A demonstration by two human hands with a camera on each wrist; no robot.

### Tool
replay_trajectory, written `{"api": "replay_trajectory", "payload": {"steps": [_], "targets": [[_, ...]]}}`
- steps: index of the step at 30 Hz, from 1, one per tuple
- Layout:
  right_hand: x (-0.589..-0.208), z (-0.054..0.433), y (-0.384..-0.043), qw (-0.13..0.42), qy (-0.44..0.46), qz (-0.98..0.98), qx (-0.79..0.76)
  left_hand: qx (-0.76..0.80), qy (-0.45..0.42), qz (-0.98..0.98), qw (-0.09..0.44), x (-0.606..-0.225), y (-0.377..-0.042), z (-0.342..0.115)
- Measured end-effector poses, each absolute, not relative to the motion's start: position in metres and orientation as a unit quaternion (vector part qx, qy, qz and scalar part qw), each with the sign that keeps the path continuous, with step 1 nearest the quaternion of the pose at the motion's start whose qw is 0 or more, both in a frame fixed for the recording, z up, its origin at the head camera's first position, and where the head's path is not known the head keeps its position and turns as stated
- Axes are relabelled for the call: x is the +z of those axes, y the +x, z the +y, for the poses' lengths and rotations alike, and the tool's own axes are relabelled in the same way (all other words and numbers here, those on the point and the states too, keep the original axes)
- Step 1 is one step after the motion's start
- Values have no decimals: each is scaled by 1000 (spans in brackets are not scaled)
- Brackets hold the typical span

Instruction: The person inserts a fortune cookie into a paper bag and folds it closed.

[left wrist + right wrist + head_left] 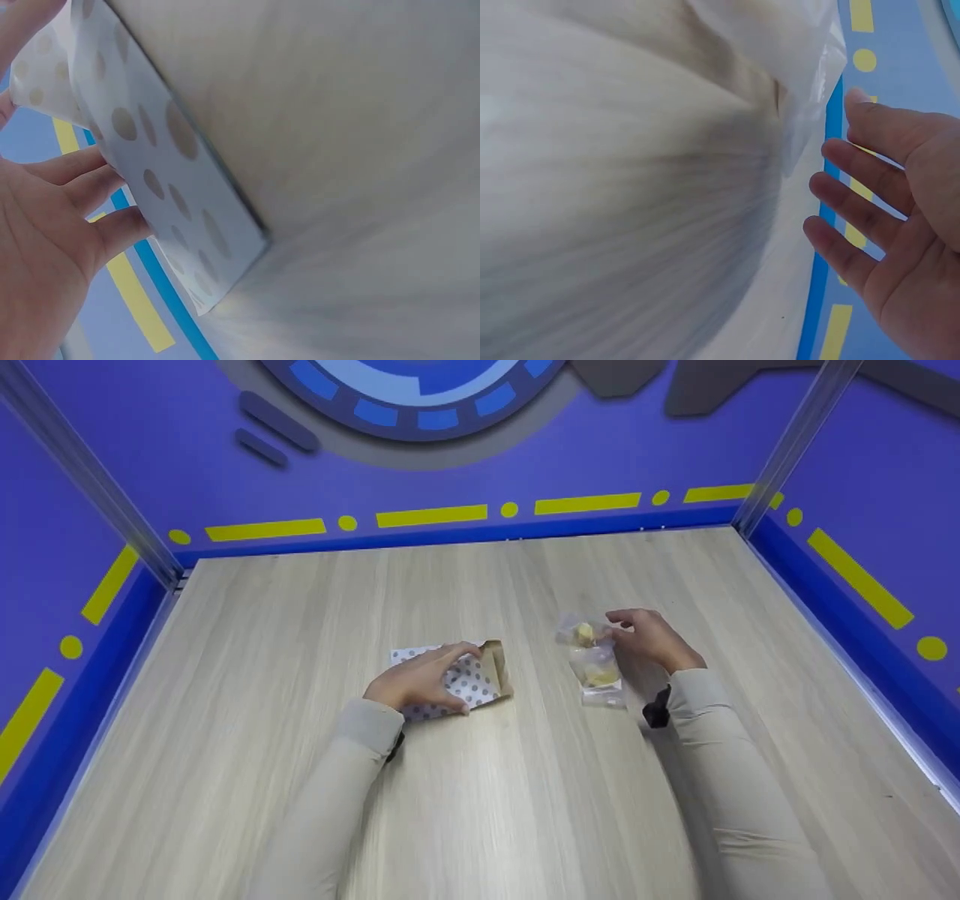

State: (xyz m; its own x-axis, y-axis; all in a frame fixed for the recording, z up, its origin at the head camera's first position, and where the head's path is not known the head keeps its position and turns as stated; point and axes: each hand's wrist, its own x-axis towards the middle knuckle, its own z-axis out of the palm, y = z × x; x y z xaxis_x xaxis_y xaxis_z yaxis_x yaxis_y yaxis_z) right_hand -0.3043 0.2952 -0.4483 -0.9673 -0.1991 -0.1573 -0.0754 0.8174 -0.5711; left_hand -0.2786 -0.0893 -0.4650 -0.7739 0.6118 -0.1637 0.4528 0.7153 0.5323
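White paper bag with grey polka dots (474, 681) is gripped across its width by the left hand (424, 679), beneath the palm. Right hand (651, 639): fingers relaxed, nothing grasped; clear plastic packaging with yellowish contents (600, 669) is seen just left of its fingertips.

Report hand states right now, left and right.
Left hand: holding the dotted paper bag.
Right hand: open, at the clear plastic packaging; whether it touches can't be told.
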Motion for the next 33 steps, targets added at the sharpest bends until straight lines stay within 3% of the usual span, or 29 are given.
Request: {"api": "replay_trajectory", "payload": {"steps": [8, 25, 33], "targets": [[-456, 295, -304, 127, -50, 946, -294, 236, 295, 911, 162, -465, -279, -89], [-472, 293, -305, 23, -102, 952, -287, 245, 299, 909, 155, -464, -279, -88], [-473, 293, -304, 27, -63, 941, -332, 240, 292, 912, 157, -464, -279, -87]]}}
